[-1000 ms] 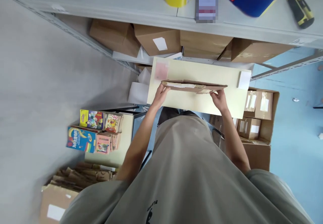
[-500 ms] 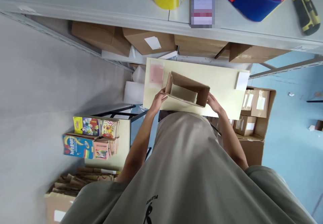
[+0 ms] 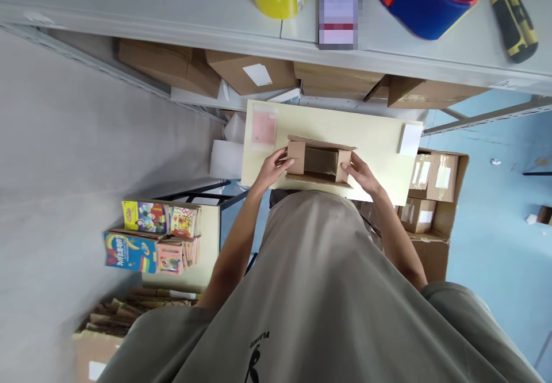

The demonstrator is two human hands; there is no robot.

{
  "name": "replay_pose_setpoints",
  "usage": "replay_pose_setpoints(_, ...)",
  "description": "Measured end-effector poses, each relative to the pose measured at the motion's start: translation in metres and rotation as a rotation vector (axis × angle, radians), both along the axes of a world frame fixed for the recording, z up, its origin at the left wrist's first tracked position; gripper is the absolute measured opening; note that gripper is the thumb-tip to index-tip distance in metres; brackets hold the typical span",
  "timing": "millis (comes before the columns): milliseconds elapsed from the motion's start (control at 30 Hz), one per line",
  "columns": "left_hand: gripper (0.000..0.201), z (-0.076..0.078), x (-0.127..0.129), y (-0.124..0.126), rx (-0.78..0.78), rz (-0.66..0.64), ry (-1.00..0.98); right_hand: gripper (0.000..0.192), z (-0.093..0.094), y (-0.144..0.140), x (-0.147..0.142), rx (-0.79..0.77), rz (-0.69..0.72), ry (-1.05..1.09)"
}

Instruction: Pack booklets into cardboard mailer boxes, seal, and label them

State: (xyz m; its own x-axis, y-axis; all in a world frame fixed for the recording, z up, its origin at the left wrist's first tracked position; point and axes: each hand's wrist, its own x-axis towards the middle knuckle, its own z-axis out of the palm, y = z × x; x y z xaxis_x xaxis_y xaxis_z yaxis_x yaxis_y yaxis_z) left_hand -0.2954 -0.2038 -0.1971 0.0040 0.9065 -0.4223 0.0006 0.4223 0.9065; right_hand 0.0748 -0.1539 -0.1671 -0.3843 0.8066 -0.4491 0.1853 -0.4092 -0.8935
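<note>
Box [image 3: 319, 162] was flat just before, now popped open at frame center on small table [image 3: 379, 141]. I see left hand [image 3: 272, 168], right hand [image 3: 357, 173] fingers pinching its end flaps.

Ahead of you stands a pale cream tabletop [image 3: 379, 141], and beyond it a grey metal shelf [image 3: 172, 3] with brown cartons [image 3: 172, 66] stored underneath. A plain grey wall [image 3: 77, 159] fills your left. To your right the floor [image 3: 504, 228] is light blue. Near left, a small table [image 3: 213, 256] carries colourful books [image 3: 142, 239]. The light is even and soft.
</note>
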Motion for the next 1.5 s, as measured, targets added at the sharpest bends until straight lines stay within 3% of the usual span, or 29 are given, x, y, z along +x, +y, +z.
replay_pose_setpoints(267, 0.093, -0.004, 0.007, 0.001, 0.032, -0.011, 0.073, 0.095, -0.018, 0.005, 0.0, 0.039, -0.14, -0.1)
replay_pose_setpoints(433, 0.099, 0.007, 0.004, -0.008, 0.05, 0.014, 0.169, 0.1, -0.007, 0.0, 0.011, 0.092, -0.132, -0.107)
replay_pose_setpoints(567, 0.09, 0.022, 0.001, -0.015, 0.063, -0.055, 0.088, 0.112, 0.007, -0.008, 0.025, 0.123, -0.073, -0.069)
replay_pose_setpoints(700, 0.139, 0.032, 0.002, -0.016, 0.035, -0.131, 0.053, 0.148, 0.012, -0.012, 0.028, 0.082, -0.012, -0.039)
replay_pose_setpoints(767, 0.145, 0.034, 0.005, -0.014, 0.043, -0.147, 0.143, 0.143, 0.01, -0.013, 0.025, 0.112, -0.049, -0.066)
replay_pose_setpoints(1000, 0.044, 0.031, 0.011, -0.007, 0.178, -0.191, 0.398, 0.07, -0.004, -0.015, 0.016, 0.27, -0.103, -0.14)
replay_pose_setpoints(1100, 0.035, 0.021, 0.012, -0.008, 0.224, -0.188, 0.422, 0.059, -0.013, -0.014, 0.017, 0.324, -0.138, -0.163)
replay_pose_setpoints(1300, 0.022, -0.008, 0.017, -0.01, 0.309, -0.071, 0.379, 0.056, -0.032, -0.005, 0.016, 0.367, -0.255, -0.168)
replay_pose_setpoints(1500, 0.021, -0.02, 0.022, 0.012, 0.361, -0.028, 0.397, 0.051, -0.049, 0.016, 0.011, 0.364, -0.284, -0.189)
